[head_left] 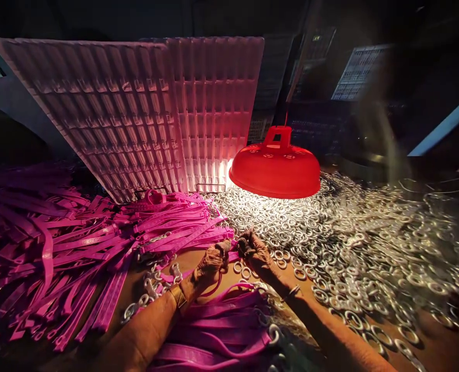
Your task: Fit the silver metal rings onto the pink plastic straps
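My left hand [216, 258] is closed on a magenta strap [219, 281], which hangs in a loop below its fingers. Close beside it on the right, my right hand [251, 248] has its fingers pinched together near the end of a strap; what lies between them is too small and dark to make out. A pile of magenta straps [183, 219] lies just beyond my left hand, and a pile of shiny metal rings [291, 222] spreads beyond my right hand. More magenta straps [217, 330] lie between my forearms, some with metal pieces at their ends.
A red lamp [275, 168] hangs low over the rings. Behind the straps stand two ribbed panels [136, 113]. A large heap of magenta straps [59, 248] covers the left side, and metal hooks [152, 287] lie by my left forearm on the brown table [188, 258].
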`<move>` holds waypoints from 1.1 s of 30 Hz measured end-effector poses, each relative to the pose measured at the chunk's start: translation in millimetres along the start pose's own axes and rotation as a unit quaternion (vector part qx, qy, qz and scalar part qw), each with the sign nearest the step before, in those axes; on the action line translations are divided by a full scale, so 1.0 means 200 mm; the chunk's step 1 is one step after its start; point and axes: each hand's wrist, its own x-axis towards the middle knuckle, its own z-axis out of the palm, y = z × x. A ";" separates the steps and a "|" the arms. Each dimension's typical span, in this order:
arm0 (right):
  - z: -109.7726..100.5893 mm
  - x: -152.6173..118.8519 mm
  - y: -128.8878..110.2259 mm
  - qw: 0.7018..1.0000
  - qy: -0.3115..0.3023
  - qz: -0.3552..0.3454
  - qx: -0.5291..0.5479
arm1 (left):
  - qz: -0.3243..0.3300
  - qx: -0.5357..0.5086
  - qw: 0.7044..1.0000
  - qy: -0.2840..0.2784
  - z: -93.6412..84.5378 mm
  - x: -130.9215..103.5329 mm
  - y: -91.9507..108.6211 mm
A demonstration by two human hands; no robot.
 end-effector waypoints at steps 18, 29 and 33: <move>0.00 -0.03 -0.11 0.988 -0.026 -0.023 -0.149 | 0.055 0.060 0.996 -0.024 0.06 -0.12 -0.01; -0.04 -0.10 -0.29 0.960 -0.178 -0.041 -0.210 | -0.054 0.137 0.989 -0.032 0.06 -0.17 0.26; -0.04 -0.30 -0.43 0.954 -0.199 -0.021 -0.223 | -0.085 0.203 0.971 -0.091 0.09 -0.30 0.40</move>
